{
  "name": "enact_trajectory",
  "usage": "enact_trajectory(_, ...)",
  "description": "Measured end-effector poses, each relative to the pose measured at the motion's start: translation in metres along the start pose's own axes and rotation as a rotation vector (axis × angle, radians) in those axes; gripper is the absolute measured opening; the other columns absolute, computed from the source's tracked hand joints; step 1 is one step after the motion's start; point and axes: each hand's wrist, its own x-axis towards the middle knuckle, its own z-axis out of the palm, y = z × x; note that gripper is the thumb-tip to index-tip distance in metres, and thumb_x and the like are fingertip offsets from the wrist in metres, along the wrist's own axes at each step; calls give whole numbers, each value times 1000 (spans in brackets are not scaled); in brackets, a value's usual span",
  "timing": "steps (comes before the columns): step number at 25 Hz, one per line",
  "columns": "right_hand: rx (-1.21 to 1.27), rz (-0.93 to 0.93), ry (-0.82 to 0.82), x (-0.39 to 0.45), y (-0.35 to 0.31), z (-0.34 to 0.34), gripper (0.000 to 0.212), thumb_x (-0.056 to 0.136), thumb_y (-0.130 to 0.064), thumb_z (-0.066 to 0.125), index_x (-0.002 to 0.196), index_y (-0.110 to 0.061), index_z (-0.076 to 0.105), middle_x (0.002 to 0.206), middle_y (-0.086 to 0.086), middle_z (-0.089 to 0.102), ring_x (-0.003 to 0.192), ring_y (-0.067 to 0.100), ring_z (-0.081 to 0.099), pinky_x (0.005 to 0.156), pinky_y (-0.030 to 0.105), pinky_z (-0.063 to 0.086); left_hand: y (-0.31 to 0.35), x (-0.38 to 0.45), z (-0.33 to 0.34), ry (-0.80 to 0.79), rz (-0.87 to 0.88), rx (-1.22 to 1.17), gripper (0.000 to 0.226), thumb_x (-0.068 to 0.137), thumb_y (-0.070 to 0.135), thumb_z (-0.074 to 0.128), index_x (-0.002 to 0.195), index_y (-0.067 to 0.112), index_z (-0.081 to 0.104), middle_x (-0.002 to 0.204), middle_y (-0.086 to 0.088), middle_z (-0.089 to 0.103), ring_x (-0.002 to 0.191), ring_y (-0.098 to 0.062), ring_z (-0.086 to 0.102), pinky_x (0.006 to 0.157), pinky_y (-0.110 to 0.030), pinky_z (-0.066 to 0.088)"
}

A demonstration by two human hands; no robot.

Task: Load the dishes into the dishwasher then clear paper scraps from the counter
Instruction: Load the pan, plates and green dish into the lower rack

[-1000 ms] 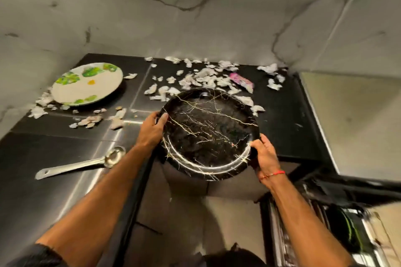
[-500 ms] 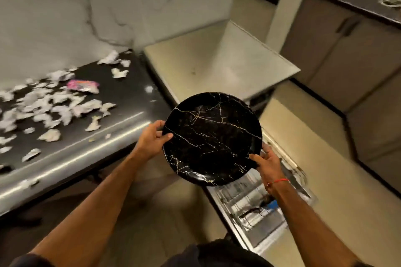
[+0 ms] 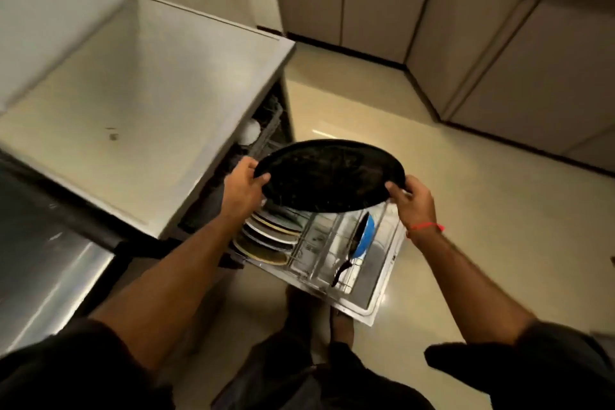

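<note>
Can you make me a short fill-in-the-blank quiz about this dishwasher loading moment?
1. The black plate is held by ____ hands, the left hand and right hand.
2. A ____ thread circles the right wrist.
3. The plate hangs above the pulled-out dishwasher ____.
4. Beside the frying pan stands a ____ dish.

Answers: both, red, rack, blue

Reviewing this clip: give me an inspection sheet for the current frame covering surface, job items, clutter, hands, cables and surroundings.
Surface: pale grey dishwasher top, one small dark spot.
Job's things: round black marbled plate held roughly flat above the pulled-out white dishwasher rack; row of upright plates at the rack's left; black-handled pan beside a blue dish.
Clutter: nothing seen; no paper scraps in view.
Hands: left hand and right hand grip opposite plate edges.
Cables: nothing seen.
Surroundings: beige cabinets, glossy cream floor.
</note>
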Motion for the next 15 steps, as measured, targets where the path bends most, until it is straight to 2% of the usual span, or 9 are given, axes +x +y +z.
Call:
enact_trajectory(4, -130, 23, 162, 34, 21, -13, 16, 92, -18, 64, 103, -7, 67, 92, 2, 67, 89, 16, 60, 78, 26, 44, 19, 73, 67, -79, 93, 0, 9, 91, 4, 65, 94, 3, 57, 86, -6, 62, 81, -17, 55, 66, -21, 35)
enact_trajectory(8, -186, 124, 310, 81, 81, -4, 16, 92, -11, 64, 105, -4, 68, 87, 0, 64, 85, 15, 57, 72, 20, 39, 2, 154, 150, -153, 100, 17, 14, 89, 4, 67, 92, 11, 56, 86, -4, 63, 82, -15, 54, 77, -32, 45)
enact_trajectory(11, -250, 135, 339, 131, 148, 13, 13, 90, -11, 65, 99, -2, 70, 73, -10, 57, 77, 12, 53, 68, 19, 35, -33, 210, 223, -155, 118, 40, 14, 89, 1, 65, 95, 10, 57, 86, -5, 59, 81, -13, 50, 74, -32, 43)
enact_trajectory(13, -288, 117, 333, 158, 189, 25, 14, 89, -7, 65, 101, -2, 71, 79, -8, 61, 81, 11, 55, 72, 16, 36, -63, 241, 266, -154, 124, 71, 20, 89, 1, 63, 94, 17, 52, 86, -3, 55, 80, -7, 46, 69, -26, 39)
enact_trajectory(15, -319, 109, 331, 182, 229, 35, 18, 89, -4, 63, 105, -2, 71, 89, -4, 63, 89, 11, 56, 76, 9, 37, -95, 267, 305, -182, 122, 113, 24, 88, 4, 63, 93, 21, 49, 86, -1, 55, 82, -10, 47, 66, -24, 38)
